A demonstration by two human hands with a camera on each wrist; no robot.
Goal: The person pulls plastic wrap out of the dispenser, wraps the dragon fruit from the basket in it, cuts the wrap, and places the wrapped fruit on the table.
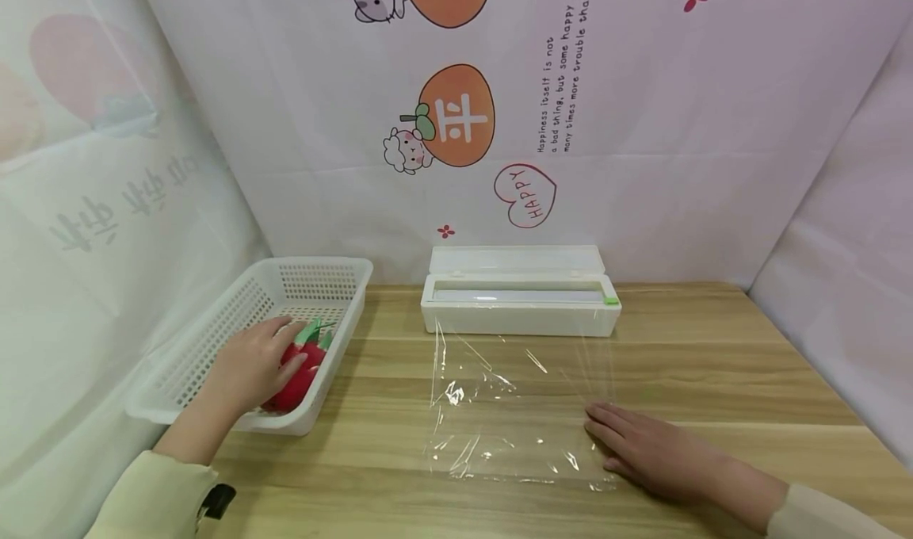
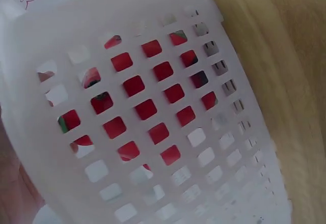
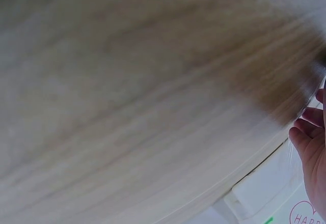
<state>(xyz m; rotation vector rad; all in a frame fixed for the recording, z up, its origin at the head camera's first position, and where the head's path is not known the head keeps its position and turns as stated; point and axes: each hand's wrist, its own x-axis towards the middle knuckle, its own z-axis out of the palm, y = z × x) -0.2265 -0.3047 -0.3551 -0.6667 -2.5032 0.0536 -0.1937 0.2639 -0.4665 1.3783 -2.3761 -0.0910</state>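
Now, left hand point(image 1: 251, 362) grips red fruit point(image 1: 294, 390) — basket walls point(image 1: 341, 347) around; straight-fingered right hand point(image 1: 656, 453) touches film point(image 1: 509, 416), box point(image 1: 517, 319) beyond.

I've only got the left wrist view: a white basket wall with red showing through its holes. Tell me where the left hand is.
Observer: The head view shows the left hand down inside the basket, over the red things.
Operator: Locate the right hand.
Observer: The right hand lies at the right edge of a sheet of clear film spread over the table.
Operator: Describe what's at the film's far end.
Observer: A long white box, its lid standing open.
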